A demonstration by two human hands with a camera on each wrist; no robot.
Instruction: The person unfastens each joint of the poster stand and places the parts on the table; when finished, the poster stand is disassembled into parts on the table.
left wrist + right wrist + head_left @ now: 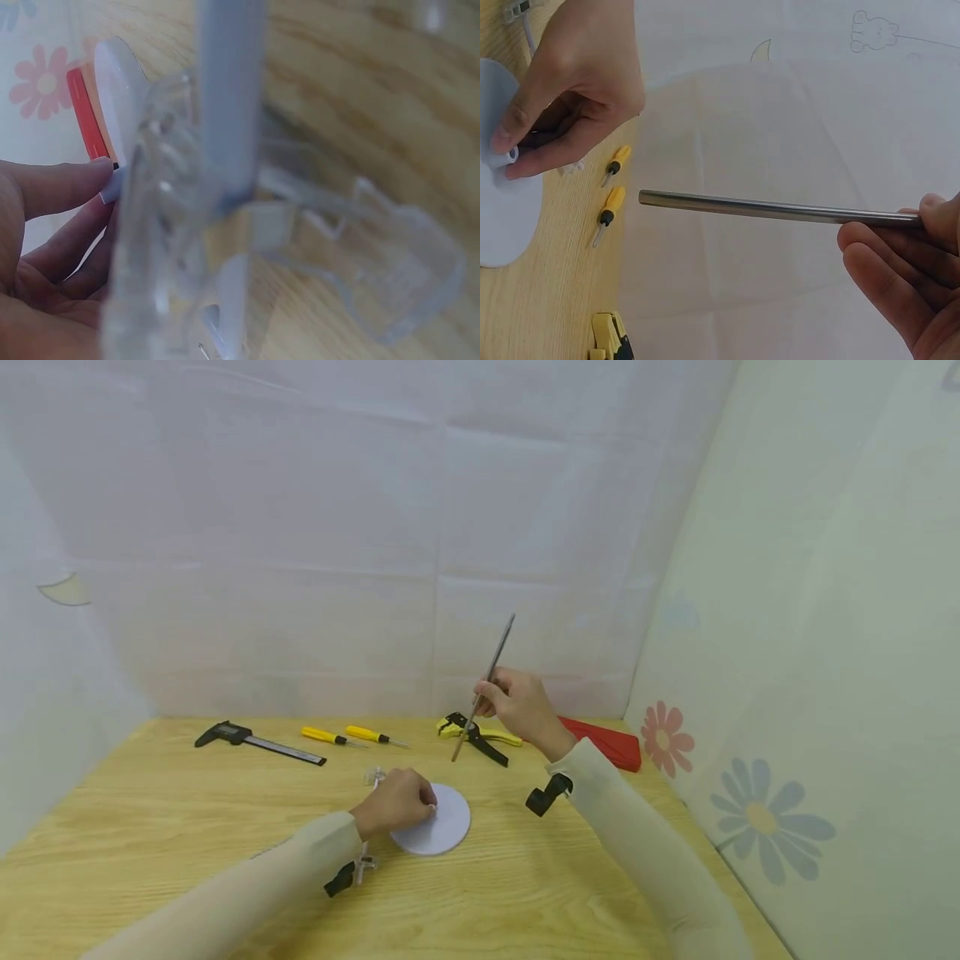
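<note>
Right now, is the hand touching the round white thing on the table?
Touching. In the right wrist view the left hand presses its fingertips onto the white disc; the head view agrees.

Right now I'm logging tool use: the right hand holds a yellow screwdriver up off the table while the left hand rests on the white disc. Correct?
Not quite. The head view shows the right hand holding a thin metal rod; both yellow screwdrivers lie on the table. The left hand does rest on the white disc.
</note>
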